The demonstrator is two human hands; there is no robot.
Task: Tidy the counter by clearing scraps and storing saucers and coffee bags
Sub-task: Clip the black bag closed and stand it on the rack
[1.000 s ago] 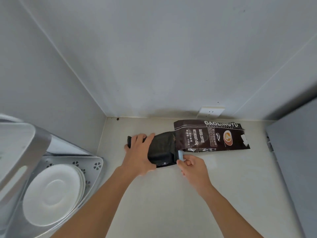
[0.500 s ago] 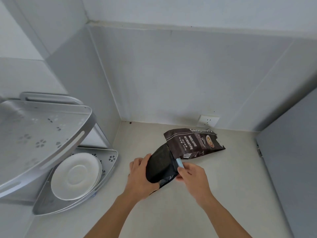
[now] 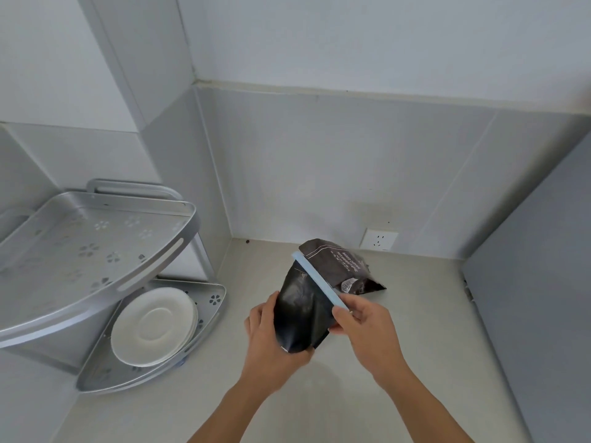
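A dark brown coffee bag (image 3: 303,314), folded over at the top, is lifted above the pale counter (image 3: 399,362). My left hand (image 3: 271,340) grips its lower body from the left. A long light-blue clip (image 3: 318,282) runs across the fold, and my right hand (image 3: 361,321) pinches the near end of that clip. The bag's printed top flap (image 3: 339,266) hangs over behind the clip. A stack of white saucers (image 3: 153,327) rests on the lower tier of a silver corner rack (image 3: 217,298) at the left.
The rack's upper tier (image 3: 89,251) carries nothing I can see and overhangs the saucers. A wall socket (image 3: 379,241) sits low on the back wall. A grey panel (image 3: 527,298) bounds the counter on the right. Walls meet in the corner behind the rack.
Both hands have lifted the coffee bag off the counter and tipped it more upright, toward me. The view has tilted up, showing the rack's upper tier.
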